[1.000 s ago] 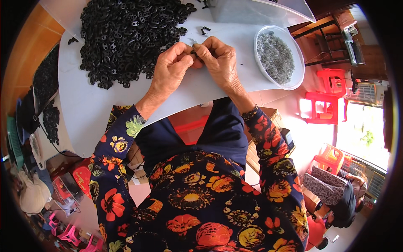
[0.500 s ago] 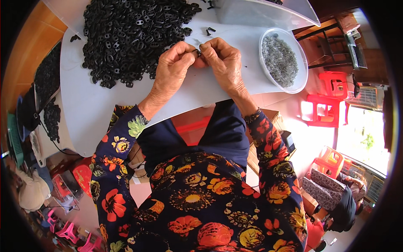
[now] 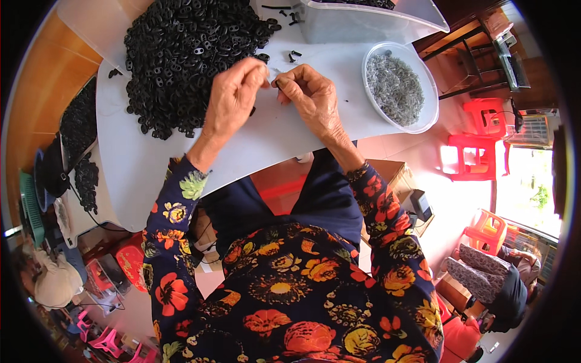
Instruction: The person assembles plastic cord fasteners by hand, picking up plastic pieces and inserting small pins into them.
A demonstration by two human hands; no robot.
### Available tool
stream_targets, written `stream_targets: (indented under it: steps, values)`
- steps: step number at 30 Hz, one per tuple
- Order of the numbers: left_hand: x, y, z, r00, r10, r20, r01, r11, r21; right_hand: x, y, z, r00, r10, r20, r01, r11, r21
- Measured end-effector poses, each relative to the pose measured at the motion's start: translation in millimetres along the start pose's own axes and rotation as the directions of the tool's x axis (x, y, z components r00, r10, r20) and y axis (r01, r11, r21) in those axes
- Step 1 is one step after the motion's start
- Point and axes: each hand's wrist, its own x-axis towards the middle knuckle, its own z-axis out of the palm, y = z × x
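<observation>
Over the table, my left hand (image 3: 235,94) is closed, thumb and fingertips pinched together. Whatever it may hold is too small to make out. Just right of it, my right hand (image 3: 310,97) pinches a small black part (image 3: 276,83) between thumb and forefinger. A narrow gap separates the two sets of fingertips. Behind and left of my left hand rises a large pile of black oval plastic pieces (image 3: 181,54) with two holes each. To the right of my right hand stands a round clear tub (image 3: 431,112) holding many tiny silvery pieces (image 3: 393,91), perhaps springs.
A clear plastic box (image 3: 369,27) with dark parts inside stands at the far edge of the white table (image 3: 139,175). Several small black pegs (image 3: 293,56) lie before it. Red stools (image 3: 475,158) are on the right; a seated person (image 3: 502,290) is at lower right.
My hands have drawn apart, where their fingertips met around a small black piece before. The left has shifted left, and the right keeps a black part. The whole view has shifted slightly.
</observation>
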Motion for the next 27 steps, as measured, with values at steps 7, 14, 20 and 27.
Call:
stream_targets:
  steps: [7,14,20,27]
  values:
    - [62.1,-28.7,-18.2,0.869,0.301,0.392,-0.494,0.583,0.646,-0.6,-5.4,2.6,0.995,0.095,0.023,-0.096,0.994,0.059]
    - [69.4,-31.0,-2.4,0.836,0.202,0.510,-0.531,0.534,0.658,-0.6,-6.3,2.5,0.998,0.069,0.012,-0.069,0.997,0.021]
    - [63.5,-30.8,-3.3,0.851,0.166,0.499,-0.487,0.607,0.628,-0.1,-3.6,1.9,0.998,0.067,0.006,-0.067,0.998,-0.021]
    - [49.7,-34.2,-12.7,0.989,0.002,0.147,-0.022,0.990,0.139,0.6,-1.6,4.8,0.996,0.078,-0.045,-0.076,0.996,0.046]
